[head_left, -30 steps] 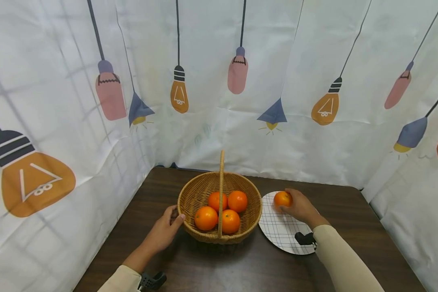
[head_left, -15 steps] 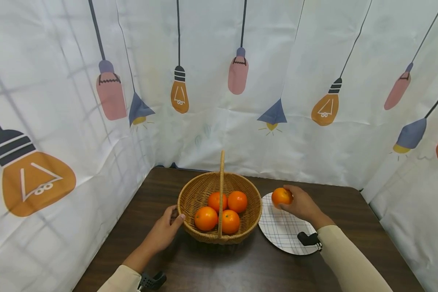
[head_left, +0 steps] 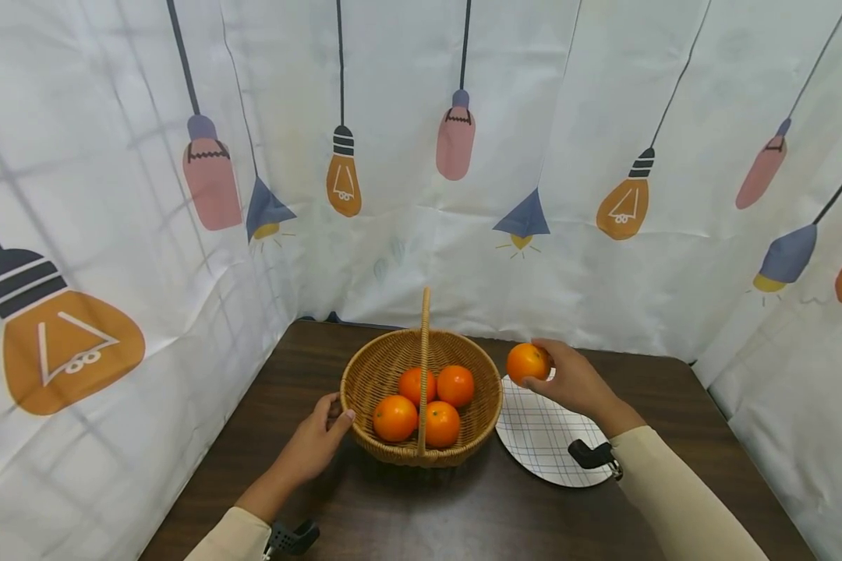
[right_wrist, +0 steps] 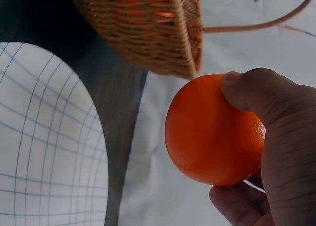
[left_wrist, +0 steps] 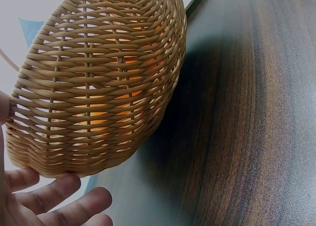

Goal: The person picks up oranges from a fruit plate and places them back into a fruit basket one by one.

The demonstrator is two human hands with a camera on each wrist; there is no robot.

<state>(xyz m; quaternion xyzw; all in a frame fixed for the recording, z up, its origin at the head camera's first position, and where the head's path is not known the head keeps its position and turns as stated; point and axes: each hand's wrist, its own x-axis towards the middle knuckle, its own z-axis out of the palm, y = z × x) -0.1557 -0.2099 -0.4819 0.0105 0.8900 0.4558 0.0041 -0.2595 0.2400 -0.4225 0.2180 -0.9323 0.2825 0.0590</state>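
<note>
My right hand (head_left: 578, 382) grips an orange (head_left: 528, 363) between thumb and fingers, above the far part of a white plate (head_left: 554, 444) with a blue grid pattern. In the right wrist view, the orange (right_wrist: 207, 132) appears close to the basket's rim. My left hand (head_left: 316, 440) holds the left side of a wicker basket (head_left: 372, 366), its thumb at the rim. In the left wrist view, the fingers (left_wrist: 64, 186) lie against the outside of the basket (left_wrist: 94, 83). Inside the basket, several oranges (head_left: 395, 418) rest on either side of the upright handle (head_left: 424, 351).
Basket and plate stand side by side on a dark wooden table (head_left: 421, 514). A white curtain (head_left: 393, 257) printed with lamps and bulbs hangs behind the table and along its sides. Black devices (head_left: 589, 454) are strapped at both wrists.
The right hand has lifted the orange off the plate and carried it up and leftward toward the basket. The left hand and the basket have stayed in place.
</note>
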